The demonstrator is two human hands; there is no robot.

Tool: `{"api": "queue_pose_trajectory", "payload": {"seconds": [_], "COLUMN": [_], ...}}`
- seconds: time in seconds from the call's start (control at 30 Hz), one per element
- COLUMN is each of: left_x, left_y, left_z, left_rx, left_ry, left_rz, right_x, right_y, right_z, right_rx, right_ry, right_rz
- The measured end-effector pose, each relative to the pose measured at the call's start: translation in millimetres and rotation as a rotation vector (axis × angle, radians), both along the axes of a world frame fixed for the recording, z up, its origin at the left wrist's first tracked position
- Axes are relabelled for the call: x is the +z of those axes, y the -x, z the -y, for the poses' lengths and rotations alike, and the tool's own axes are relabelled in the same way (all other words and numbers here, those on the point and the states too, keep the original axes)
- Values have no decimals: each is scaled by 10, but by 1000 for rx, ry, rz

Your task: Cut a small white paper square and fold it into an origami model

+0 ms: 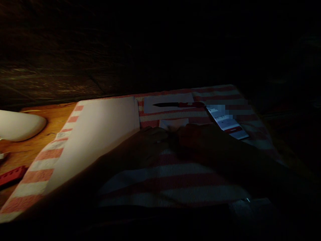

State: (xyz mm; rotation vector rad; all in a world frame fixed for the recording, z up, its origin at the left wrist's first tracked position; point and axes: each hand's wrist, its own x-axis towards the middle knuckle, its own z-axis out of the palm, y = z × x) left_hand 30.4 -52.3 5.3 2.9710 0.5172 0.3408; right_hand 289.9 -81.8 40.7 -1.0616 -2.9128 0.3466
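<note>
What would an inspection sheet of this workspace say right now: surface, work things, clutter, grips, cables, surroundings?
Surface: red-and-white striped cloth over a wooden top.
Work things: small white paper at the hands; large white sheet to its left.
Clutter: red-handled knife, blade pointing left across another white paper; phone with lit screen on the right; white rounded object and red object at the left edge.
Grips: left grip and right grip close together by the small paper; too dark to tell what they hold.
Cables: nothing seen.
Surroundings: mostly dark; warm light on the left.
</note>
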Motion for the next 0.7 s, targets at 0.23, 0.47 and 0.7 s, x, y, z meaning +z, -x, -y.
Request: {"api": "queue_pose_trajectory", "payload": {"seconds": [0.23,0.47,0.7], "left_x": [-1,20,5], "left_y": [-36,-82,-104], "left_z": [65,87,91], "left_rx": [45,87,129], "left_ry": [-35,14,-22], "left_rz": [-72,-108,-128], "right_x": [115,123,53], "right_y": [0,-5,-10], "right_z": [41,38,115], "right_rx": [-13,127,208], "right_ry": [3,-70,-100], "right_rz": [-9,126,193]}}
